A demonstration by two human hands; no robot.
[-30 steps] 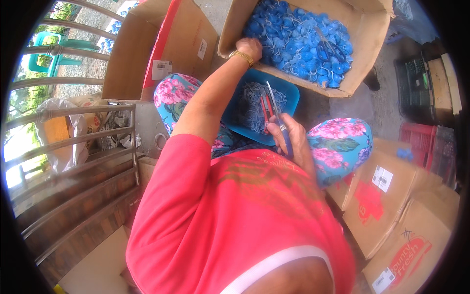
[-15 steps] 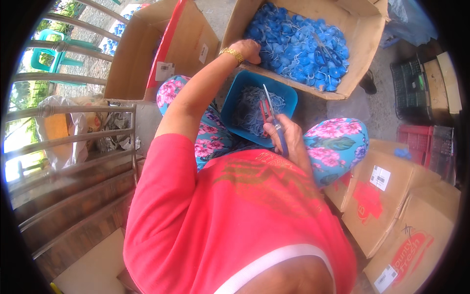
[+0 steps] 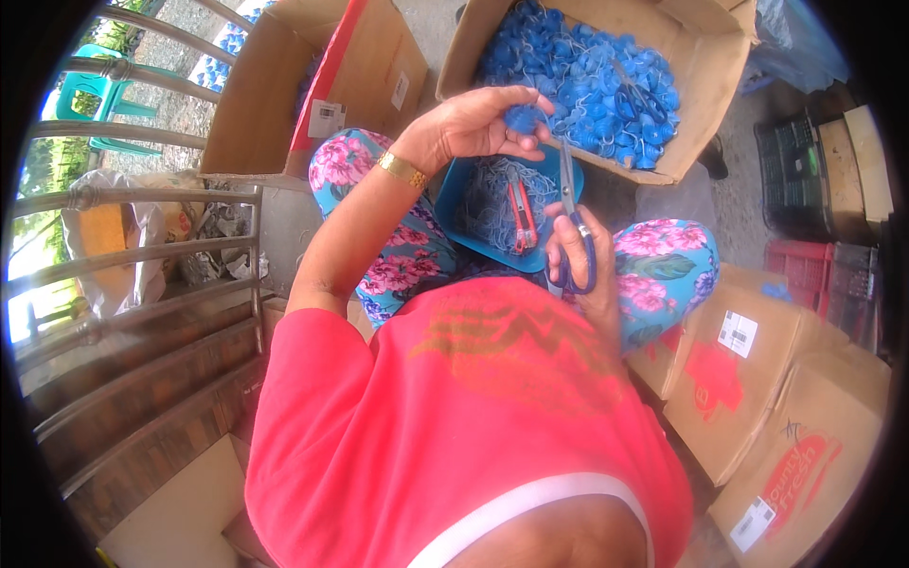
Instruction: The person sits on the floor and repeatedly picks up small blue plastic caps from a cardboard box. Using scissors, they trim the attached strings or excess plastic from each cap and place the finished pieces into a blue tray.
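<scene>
My left hand, with a gold watch on its wrist, is raised over the far edge of a blue tub. Between its thumb and fingers is a small blue plastic piece. My right hand grips scissors by their dark blue handles, blades pointing up and away beside the tub's right side. White string scraps and a red box cutter lie in the tub. Beyond it, a cardboard box holds many blue pieces with white strings and a second pair of scissors.
Another open cardboard box stands at the far left, beside a metal-railed bench. Closed cartons sit at my right, with red and black crates beyond. A green chair is outside the railing.
My left hand has come from the near left edge of the box to above the tub, now showing a blue piece. The scissors moved right, leaving the box cutter in fuller view.
</scene>
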